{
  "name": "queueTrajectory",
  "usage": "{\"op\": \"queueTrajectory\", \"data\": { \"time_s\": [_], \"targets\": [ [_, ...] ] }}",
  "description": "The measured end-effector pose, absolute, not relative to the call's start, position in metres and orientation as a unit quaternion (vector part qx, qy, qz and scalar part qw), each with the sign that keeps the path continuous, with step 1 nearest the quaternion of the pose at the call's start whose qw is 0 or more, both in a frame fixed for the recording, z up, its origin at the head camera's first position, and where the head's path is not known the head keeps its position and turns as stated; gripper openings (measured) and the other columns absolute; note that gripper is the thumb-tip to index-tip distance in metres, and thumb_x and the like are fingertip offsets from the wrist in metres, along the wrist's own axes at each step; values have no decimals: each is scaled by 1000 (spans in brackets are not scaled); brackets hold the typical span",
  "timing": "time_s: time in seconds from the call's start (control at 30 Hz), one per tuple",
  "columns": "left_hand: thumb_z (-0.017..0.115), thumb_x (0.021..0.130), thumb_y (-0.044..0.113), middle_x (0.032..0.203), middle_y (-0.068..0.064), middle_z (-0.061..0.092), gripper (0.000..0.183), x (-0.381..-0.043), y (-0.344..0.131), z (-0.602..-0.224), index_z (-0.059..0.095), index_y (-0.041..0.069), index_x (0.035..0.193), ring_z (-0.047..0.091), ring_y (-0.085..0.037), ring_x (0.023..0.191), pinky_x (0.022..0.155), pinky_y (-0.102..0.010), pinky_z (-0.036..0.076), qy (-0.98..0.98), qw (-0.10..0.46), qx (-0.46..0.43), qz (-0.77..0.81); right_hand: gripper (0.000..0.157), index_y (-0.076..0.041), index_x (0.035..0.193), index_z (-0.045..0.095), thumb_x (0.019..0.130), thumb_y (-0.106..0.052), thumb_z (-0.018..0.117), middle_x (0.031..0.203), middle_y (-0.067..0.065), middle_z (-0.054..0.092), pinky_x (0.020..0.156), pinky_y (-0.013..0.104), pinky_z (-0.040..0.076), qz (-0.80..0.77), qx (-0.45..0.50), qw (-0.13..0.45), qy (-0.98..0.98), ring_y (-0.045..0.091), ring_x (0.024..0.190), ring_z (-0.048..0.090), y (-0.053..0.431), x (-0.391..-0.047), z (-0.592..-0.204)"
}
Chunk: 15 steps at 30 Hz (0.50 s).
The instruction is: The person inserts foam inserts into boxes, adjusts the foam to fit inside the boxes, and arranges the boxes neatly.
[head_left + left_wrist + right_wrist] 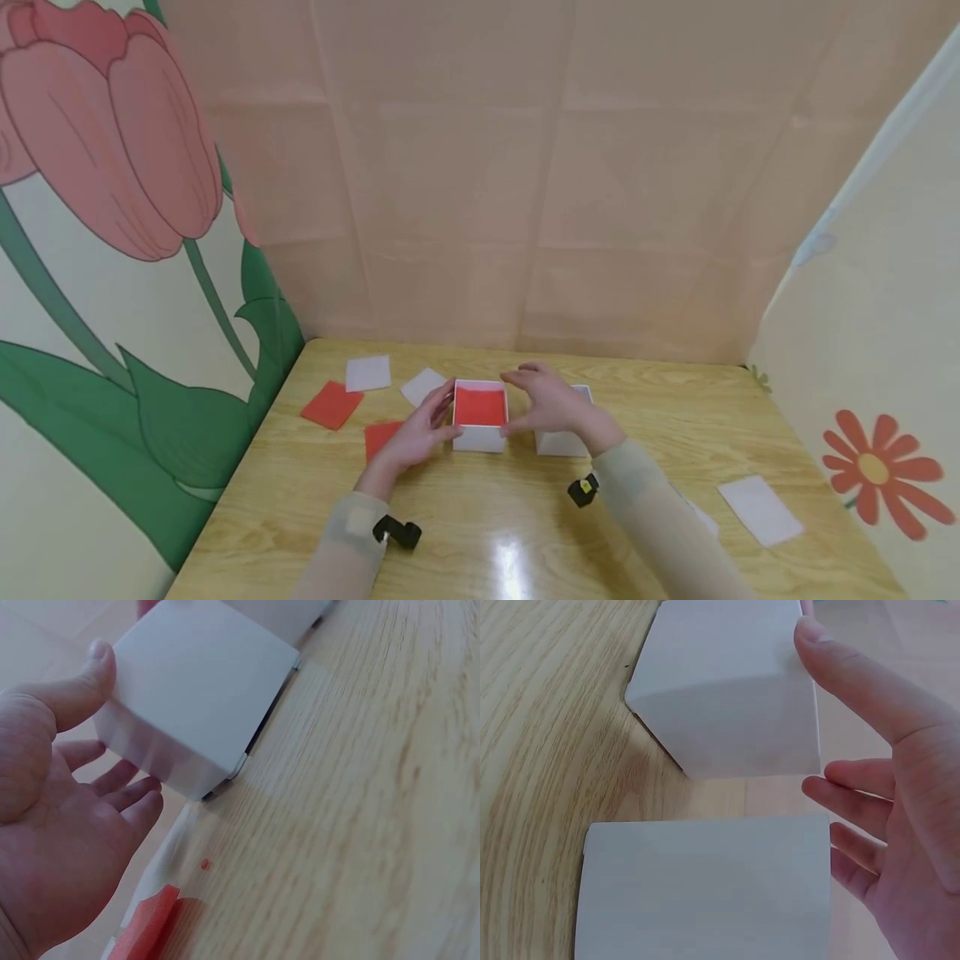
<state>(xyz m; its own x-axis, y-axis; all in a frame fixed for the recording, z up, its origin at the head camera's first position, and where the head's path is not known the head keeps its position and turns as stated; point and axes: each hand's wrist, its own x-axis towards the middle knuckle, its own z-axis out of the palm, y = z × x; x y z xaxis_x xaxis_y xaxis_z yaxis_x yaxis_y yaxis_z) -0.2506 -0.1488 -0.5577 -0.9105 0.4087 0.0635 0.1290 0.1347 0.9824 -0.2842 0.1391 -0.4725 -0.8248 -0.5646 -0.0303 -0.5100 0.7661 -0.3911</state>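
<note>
White box [478, 439]: standing on the table [457, 533] between both hands, red insert [480, 407] showing inside.
Left hand [415, 436]: spreading loosely along its left side, thumb touching.
Right hand [553, 402]: bending loosely at its right side, thumb touching.
Second box [561, 444]: standing just right.
Red square [332, 406]: lying left.

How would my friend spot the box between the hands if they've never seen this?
Start at the wooden table and look toward its far side, between the left hand and right hand. There sits an open white box. It shows bright red inside; the other box, partly behind the right hand, shows none.
</note>
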Motion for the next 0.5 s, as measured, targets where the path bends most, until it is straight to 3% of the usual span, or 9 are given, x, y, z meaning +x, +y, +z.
{"op": "queueTrajectory", "data": {
  "time_s": [0.5],
  "targets": [
    [78,100,18,176,-8,24,90,-247,-148,-555,25,24,172,24,-34,161,127,-49,25,751,104,171,629,91,-10,146,67,72,-53,98,141,7,68,110,56,49,-157,-286,78,942,36,139,50,125,-289,-465]
  ]
}}
